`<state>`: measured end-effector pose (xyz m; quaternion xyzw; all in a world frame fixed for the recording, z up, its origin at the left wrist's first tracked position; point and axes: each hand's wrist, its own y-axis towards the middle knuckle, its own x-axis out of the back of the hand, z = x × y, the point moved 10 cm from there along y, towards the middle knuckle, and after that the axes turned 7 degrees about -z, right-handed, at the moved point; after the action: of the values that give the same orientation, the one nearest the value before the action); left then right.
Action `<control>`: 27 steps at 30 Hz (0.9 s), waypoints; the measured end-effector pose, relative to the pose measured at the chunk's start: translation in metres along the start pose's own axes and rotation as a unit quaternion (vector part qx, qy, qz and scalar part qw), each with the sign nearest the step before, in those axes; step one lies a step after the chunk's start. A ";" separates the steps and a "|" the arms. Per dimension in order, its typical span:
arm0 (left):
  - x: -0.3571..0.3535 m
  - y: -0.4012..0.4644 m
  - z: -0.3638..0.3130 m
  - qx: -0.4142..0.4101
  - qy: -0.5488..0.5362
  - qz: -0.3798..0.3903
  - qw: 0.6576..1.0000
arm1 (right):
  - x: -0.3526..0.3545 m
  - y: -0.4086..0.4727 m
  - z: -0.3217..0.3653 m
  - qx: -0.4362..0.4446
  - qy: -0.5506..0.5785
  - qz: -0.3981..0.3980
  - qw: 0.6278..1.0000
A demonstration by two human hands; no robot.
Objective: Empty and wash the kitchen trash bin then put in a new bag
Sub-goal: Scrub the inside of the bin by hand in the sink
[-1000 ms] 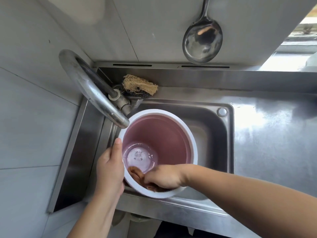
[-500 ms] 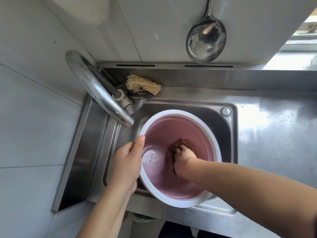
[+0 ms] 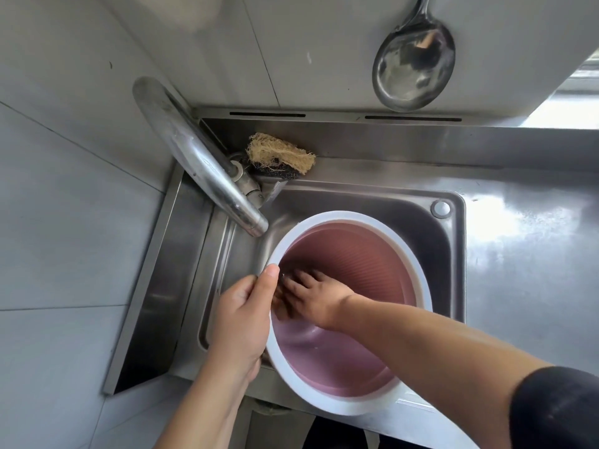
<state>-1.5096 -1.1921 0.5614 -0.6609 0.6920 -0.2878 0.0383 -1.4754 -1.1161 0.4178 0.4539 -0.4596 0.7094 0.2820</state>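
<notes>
A pink trash bin with a white rim [image 3: 418,264] lies tilted in the steel sink [image 3: 372,202], its mouth facing me. My left hand [image 3: 243,319] grips the rim on the left side, thumb on top of it. Inside the bin, my right hand [image 3: 317,296] is against the left inner wall with its fingers stretched out. They press a brown scrub pad [image 3: 279,306] that is mostly hidden under them. A little water sits in the bin's lower part.
The curved faucet [image 3: 207,163] ends just above the bin's upper-left rim. A loofah on a dark scourer [image 3: 280,153] lies behind the sink. A steel ladle [image 3: 413,63] hangs on the wall. The steel counter [image 3: 534,254] extends to the right.
The bin has shifted right and tipped further towards me. My right hand moved with the pad from the bin's middle to its left inner wall. My left hand kept its hold on the rim.
</notes>
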 end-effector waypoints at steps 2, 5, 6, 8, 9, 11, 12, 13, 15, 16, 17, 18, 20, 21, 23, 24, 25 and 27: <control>0.003 -0.001 0.002 0.009 -0.014 0.009 1.000 | -0.022 -0.005 -0.015 -0.036 -0.006 0.060 0.998; 0.006 -0.004 0.006 0.024 -0.032 0.009 0.999 | -0.043 -0.010 -0.028 -0.060 -0.015 0.096 0.993; 0.008 -0.004 0.007 0.026 -0.036 0.004 0.999 | -0.046 -0.011 -0.030 -0.069 -0.015 0.103 0.992; 0.012 -0.004 0.011 0.036 -0.042 -0.010 0.998 | -0.049 -0.012 -0.031 -0.093 0.000 0.118 0.989; 0.013 -0.004 0.012 0.040 -0.043 -0.015 0.998 | -0.050 -0.013 -0.030 -0.107 0.011 0.128 0.986; 0.016 -0.004 0.013 0.044 -0.046 -0.020 0.998 | -0.051 -0.013 -0.029 -0.130 0.036 0.141 0.981; 0.017 -0.003 0.013 0.043 -0.047 -0.022 0.998 | -0.052 -0.014 -0.029 -0.140 0.050 0.145 0.978; 0.017 -0.002 0.013 0.042 -0.047 -0.022 0.998 | -0.053 -0.016 -0.029 -0.147 0.064 0.150 0.976; 0.016 -0.002 0.013 0.040 -0.050 -0.021 0.998 | -0.058 -0.021 -0.026 -0.147 0.086 0.171 0.970; 0.015 -0.003 0.012 0.039 -0.051 -0.018 0.998 | -0.061 -0.024 -0.022 -0.141 0.092 0.187 0.968; 0.014 -0.004 0.012 0.037 -0.052 -0.016 0.998 | -0.065 -0.027 -0.016 -0.131 0.094 0.208 0.965; 0.013 -0.005 0.012 0.035 -0.055 -0.014 0.998 | -0.069 -0.031 -0.008 -0.122 0.095 0.233 0.960; 0.011 -0.006 0.011 0.031 -0.068 -0.009 0.997 | -0.076 -0.037 0.004 -0.126 0.118 0.276 0.946; 0.010 -0.007 0.010 0.029 -0.075 -0.006 0.997 | -0.075 -0.038 0.009 -0.132 0.145 0.282 0.939; 0.005 -0.008 0.008 0.024 -0.081 0.005 0.996 | -0.067 -0.032 0.020 -0.138 0.248 0.257 0.924; 0.003 -0.009 0.008 0.022 -0.084 0.009 0.996 | -0.061 -0.028 0.025 -0.137 0.319 0.237 0.908; 0.003 -0.009 0.009 0.023 -0.088 0.010 0.996 | -0.055 -0.024 0.029 -0.144 0.394 0.216 0.882; 0.005 -0.005 0.014 0.034 -0.087 -0.003 0.996 | -0.041 -0.020 0.032 -0.165 0.524 0.174 0.817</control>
<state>-1.4997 -1.2014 0.5539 -0.6838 0.6739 -0.2527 0.1198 -1.4295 -1.1364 0.3943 -0.1271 -0.4233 0.7910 0.4230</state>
